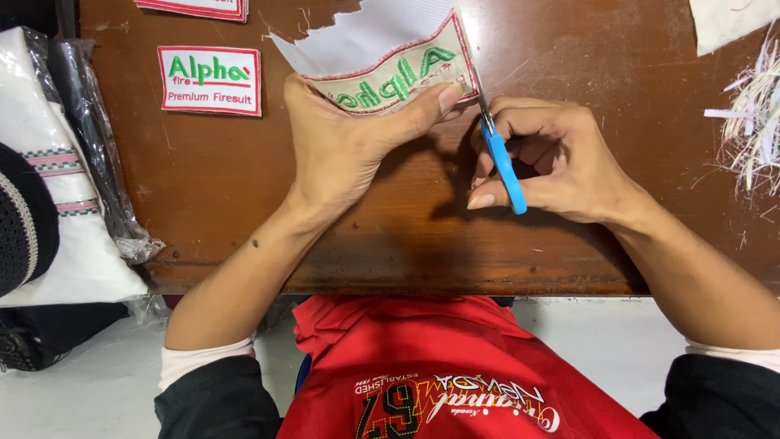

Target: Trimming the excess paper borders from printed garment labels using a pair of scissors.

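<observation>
You hold an embroidered patch (402, 73), cream cloth with green lettering and a red stitched border, lifted just above the far middle of a brown wooden table (366, 211). White backing fabric (366, 32) with a ragged edge is attached along the patch's far side and sticks up beyond it. Your left hand (341, 146) is closed on the patch, thumb pressed flat across its near edge and fingers curled behind, a grip that seems meant to keep the cloth taut and tilted toward you so that the border shows. Your right hand (544, 158) is closed around blue-handled scissors (497, 150), fingers wrapped through and over the handle; the thin blades reach up to the patch's right end and lie along its red border, and you cannot tell how far apart the blades are. The two hands sit close together, nearly touching, apparently so the blades can follow the border closely. Further left on the table lies a finished patch (210, 80), white with a red border, flat and neatly edged, and part of another patch (195, 8) shows at the far edge. At the far right lies a heap of thin white offcuts (751, 114) and a scrap of white cloth (727, 20). Folded white fabric in clear plastic bags (73, 162) leans at the table's left side. Below, your lap shows a red garment (439, 366).
</observation>
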